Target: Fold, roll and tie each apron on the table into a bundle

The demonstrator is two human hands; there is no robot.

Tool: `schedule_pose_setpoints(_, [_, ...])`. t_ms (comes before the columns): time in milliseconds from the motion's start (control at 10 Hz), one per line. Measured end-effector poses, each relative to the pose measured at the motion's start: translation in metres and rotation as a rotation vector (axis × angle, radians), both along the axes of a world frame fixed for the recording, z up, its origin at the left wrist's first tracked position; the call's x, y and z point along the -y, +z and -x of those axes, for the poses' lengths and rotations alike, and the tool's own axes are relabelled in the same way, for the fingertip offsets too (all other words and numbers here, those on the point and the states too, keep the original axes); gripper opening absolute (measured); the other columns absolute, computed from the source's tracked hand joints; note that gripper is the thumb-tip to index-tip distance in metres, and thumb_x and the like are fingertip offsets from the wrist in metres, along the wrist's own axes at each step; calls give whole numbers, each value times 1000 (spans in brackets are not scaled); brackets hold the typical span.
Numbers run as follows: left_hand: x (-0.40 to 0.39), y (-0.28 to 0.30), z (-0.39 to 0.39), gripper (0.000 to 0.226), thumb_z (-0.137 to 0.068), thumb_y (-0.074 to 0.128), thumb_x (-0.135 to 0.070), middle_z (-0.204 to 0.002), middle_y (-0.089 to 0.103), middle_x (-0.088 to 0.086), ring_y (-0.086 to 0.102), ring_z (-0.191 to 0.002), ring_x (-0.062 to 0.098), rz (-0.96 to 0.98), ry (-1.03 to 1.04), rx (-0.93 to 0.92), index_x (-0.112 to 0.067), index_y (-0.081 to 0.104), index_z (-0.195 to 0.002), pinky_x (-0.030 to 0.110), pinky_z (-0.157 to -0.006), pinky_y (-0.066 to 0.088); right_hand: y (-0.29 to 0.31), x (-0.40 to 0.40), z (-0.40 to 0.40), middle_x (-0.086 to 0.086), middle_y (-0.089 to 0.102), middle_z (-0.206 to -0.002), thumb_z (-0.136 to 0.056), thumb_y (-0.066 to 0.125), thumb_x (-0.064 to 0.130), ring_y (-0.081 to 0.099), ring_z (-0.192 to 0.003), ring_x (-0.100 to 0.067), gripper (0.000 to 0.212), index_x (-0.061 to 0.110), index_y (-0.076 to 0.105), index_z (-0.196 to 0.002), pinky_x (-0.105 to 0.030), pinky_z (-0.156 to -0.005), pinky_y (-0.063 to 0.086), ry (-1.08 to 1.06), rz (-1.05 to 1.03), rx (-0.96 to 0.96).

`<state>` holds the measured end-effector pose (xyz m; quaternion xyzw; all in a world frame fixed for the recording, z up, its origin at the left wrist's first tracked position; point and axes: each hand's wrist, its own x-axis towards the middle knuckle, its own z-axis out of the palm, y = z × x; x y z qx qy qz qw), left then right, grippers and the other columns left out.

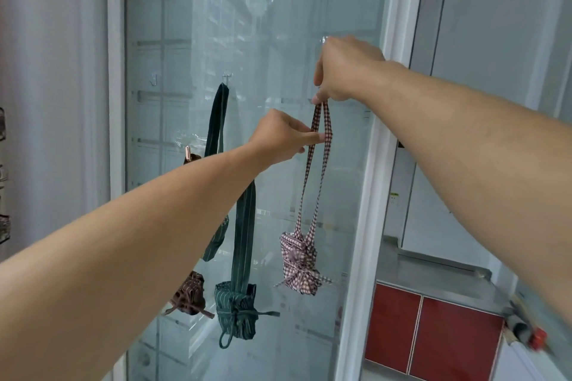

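Nearest the camera, two bare forearms reach up and away toward a glass door. The left hand (280,139), near the centre of the view, pinches one strand of a red-and-white checked strap loop (322,133) between thumb and fingertips, about a third of the way down the loop. The right hand (343,69), at about one o'clock from the left, pinches the top of the same loop with curled fingers, its knuckles close against the glass. Below both hands, at about six o'clock from the right hand, hangs the checked apron bundle (299,260), rolled and tied, with short tie ends sticking out at either side; it swings free in front of the glass door (173,25). To its left, at about eight o'clock, a dark green striped apron bundle (236,309) hangs by a long strap from a small clear hook (227,76) stuck to the glass, its knot and a loop of cord at the front. Further left, partly hidden by the left forearm, is a brown checked bundle (190,292). Another clear hook (153,79) sits bare at nine o'clock from the green strap's hook. Farther off at lower right stands a red-fronted cabinet (433,334) under a steel countertop (433,275). No writing can be read anywhere.
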<state>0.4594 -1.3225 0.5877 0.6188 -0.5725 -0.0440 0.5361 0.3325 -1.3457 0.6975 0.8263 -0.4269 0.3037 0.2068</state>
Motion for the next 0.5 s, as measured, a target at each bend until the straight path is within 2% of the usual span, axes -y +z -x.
schedule_pose_setpoints(100, [-6,-3,0,39,-77,81,-51,-93,77,-5,74,-82,7,-19,-52,3,-19,77,-99,29,-72,63,-1,2,1,-7,66,-120,-82,84,35,65,-100,-32,41,17,70,-117,-38,-82,53,14,34,5])
schedule_pose_setpoints(200, [-11,-8,-4,40,-80,80,-49,-96,77,-6,74,-84,6,-58,-67,-1,-17,77,-104,26,-71,62,1,3,0,-6,64,-119,-88,78,20,62,-94,-30,32,17,69,-118,-35,-75,48,-18,46,-13])
schedule_pose_setpoints(300, [-13,-12,-12,36,-82,80,-44,-97,75,-6,74,-86,7,-67,-62,-8,-17,76,-105,24,-69,62,3,2,-3,-7,63,-120,-89,73,14,58,-85,-29,28,17,69,-117,-33,-70,42,-31,83,-27])
schedule_pose_setpoints(400, [-22,-14,-17,31,-86,79,-36,-96,76,-2,73,-85,8,-33,-21,-17,-13,76,-107,21,-67,61,4,0,-8,-7,67,-109,-87,72,10,57,-82,-29,23,17,72,-109,-33,-70,40,1,145,-3])
schedule_pose_setpoints(500, [-34,-14,-31,27,-87,79,-31,-96,76,0,72,-87,10,-17,99,-19,-14,76,-107,24,-74,62,1,-5,-18,-6,65,-102,-85,66,5,57,-82,-29,26,17,72,-107,-33,-71,41,57,170,15])
